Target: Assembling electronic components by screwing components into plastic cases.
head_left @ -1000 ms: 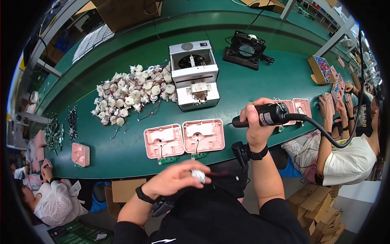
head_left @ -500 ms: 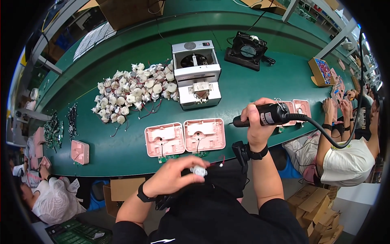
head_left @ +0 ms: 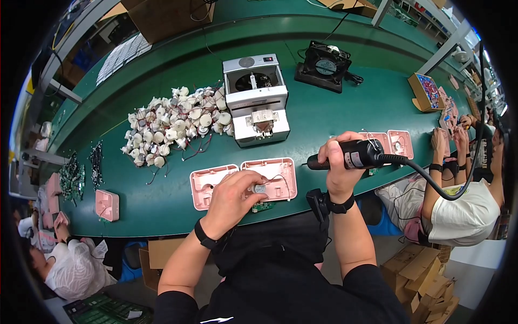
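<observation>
My left hand (head_left: 233, 193) is closed on a small silvery motor (head_left: 260, 189), pinched between thumb and fingers. It holds the motor over the right half of an opened pink plastic case (head_left: 291, 183), where a thin dark wire also shows. The back of my hand partly covers the left pink half (head_left: 198, 201). A bit of green circuit board (head_left: 263, 207) shows at the case's near edge. To the right, my right hand (head_left: 341, 171) grips a black corded electric screwdriver (head_left: 360, 155), held roughly level with its tip pointing left, apart from the case.
A white bench machine with a dark drum (head_left: 256, 100) stands beyond the case, beside a heap of wired white-capped motors (head_left: 175, 125). A black fan (head_left: 325, 67) sits farther back. More pink cases (head_left: 399, 144) lie right; co-workers (head_left: 464, 216) sit at both sides.
My left hand has moved forward with the motor, from the table's near edge to over the right pink half. My right hand and the screwdriver have barely moved.
</observation>
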`<state>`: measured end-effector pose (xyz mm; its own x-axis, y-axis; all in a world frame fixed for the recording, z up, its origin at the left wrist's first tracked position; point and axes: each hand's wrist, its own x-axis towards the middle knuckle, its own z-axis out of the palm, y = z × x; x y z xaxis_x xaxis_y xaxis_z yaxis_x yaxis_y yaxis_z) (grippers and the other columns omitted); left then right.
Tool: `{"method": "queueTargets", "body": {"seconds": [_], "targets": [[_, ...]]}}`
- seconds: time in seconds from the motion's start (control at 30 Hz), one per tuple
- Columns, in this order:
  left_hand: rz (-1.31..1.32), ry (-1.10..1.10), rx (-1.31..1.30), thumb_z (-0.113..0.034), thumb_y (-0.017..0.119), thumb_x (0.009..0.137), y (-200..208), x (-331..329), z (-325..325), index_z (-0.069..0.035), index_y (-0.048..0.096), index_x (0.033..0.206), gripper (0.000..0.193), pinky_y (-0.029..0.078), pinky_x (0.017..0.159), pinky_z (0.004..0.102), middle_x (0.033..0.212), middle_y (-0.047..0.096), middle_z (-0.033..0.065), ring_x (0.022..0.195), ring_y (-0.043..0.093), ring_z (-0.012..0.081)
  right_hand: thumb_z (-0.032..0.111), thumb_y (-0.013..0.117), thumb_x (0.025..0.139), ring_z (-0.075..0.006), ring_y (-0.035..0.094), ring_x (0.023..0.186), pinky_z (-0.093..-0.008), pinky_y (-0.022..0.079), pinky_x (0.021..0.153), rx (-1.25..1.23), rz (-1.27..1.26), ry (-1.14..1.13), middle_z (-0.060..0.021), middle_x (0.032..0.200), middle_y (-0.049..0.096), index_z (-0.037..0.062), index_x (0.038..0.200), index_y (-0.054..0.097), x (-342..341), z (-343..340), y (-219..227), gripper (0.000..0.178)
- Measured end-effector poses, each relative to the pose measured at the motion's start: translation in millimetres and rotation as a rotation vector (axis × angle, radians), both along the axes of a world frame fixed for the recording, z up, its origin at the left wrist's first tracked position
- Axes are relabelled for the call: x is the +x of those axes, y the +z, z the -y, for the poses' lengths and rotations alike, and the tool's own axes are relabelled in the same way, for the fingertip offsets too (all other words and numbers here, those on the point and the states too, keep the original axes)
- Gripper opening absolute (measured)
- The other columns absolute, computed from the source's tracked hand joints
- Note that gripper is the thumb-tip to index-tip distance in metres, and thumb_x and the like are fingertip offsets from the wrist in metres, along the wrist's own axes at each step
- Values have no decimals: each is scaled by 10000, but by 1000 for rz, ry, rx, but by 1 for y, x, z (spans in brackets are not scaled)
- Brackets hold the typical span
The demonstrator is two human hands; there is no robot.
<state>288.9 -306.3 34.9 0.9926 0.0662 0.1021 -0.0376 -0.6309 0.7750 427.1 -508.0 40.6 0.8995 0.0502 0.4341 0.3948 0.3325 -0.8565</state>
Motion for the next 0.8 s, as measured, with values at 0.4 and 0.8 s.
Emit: {"method": "queueTargets", "body": {"seconds": [0.4,0.8], "targets": [[161,-34,216,-129,865,683,-20,14,2,-96,700,945,312,459,1023,456,1132,671,57,1241,548,322,14,614,914,-172,557,561,-327,494,559,47,4,7,-85,738,572,23,1088,488,0,3,-1,216],[173,91,182,-156,864,699,-25,9,-7,-81,636,1218,571,399,1125,483,1210,612,114,1221,556,343,30,592,937,-173,545,560,-327,485,560,94,10,220,-71,722,553,20,1054,486,16,-37,78,158]]}}
